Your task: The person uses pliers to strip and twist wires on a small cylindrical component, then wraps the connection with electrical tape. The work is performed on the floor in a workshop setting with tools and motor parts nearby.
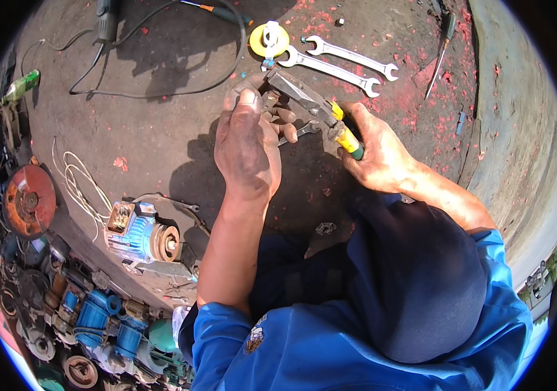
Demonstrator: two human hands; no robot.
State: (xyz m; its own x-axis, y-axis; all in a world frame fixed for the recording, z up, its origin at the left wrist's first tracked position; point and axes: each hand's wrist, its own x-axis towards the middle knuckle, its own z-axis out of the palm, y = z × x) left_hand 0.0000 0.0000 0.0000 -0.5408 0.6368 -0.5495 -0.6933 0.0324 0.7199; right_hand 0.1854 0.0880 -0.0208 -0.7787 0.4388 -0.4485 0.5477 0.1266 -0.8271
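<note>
My right hand (379,146) is closed round the yellow and green handles of a pair of pliers (301,96). The jaws point up and left, reaching the fingertips of my left hand (249,146). That hand is raised with its thumb up and its fingers curled round a small dark metal part (269,99), mostly hidden by the fingers and the jaws. Below those fingers shows the end of a wrench (308,128); whether it is held or lies on the ground I cannot tell. Just beyond the pliers lie two open-end wrenches (331,68) and a yellow tape roll (269,40).
At the right lies a screwdriver (442,55); another screwdriver (226,14) is at the far edge. A corded power tool (105,23) stands far left, its cable looping across the ground. A blue electric motor (136,231) sits left of my forearm, near piled motor parts (92,319).
</note>
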